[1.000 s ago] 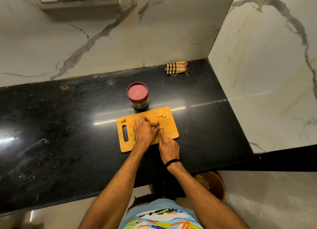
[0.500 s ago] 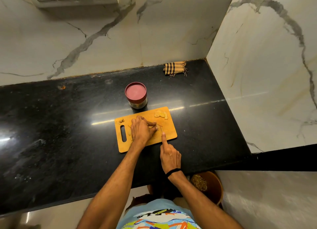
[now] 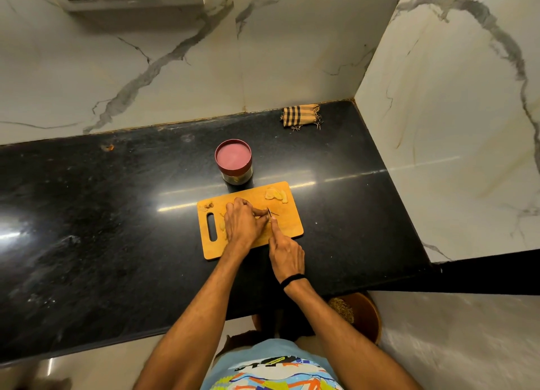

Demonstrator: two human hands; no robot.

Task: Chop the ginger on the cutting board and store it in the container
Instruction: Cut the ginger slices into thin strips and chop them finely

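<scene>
On the cutting board [image 3: 289, 223] mid-surface the left hand [image 3: 244, 223] grips the firm, probably slippery ginger [image 3: 222, 226] from above, fingertips best kept tucked, while the right hand [image 3: 286, 255] has its grip closed round the knife [image 3: 269, 212].

A single head-worn camera looks steeply down from above onto the counter [image 3: 117, 214] corner.

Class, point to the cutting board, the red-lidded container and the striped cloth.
cutting board [image 3: 290, 220], head view, bare right part.
container [image 3: 233, 156], head view, centre of red lid.
striped cloth [image 3: 299, 116], head view, middle of the fold.
</scene>
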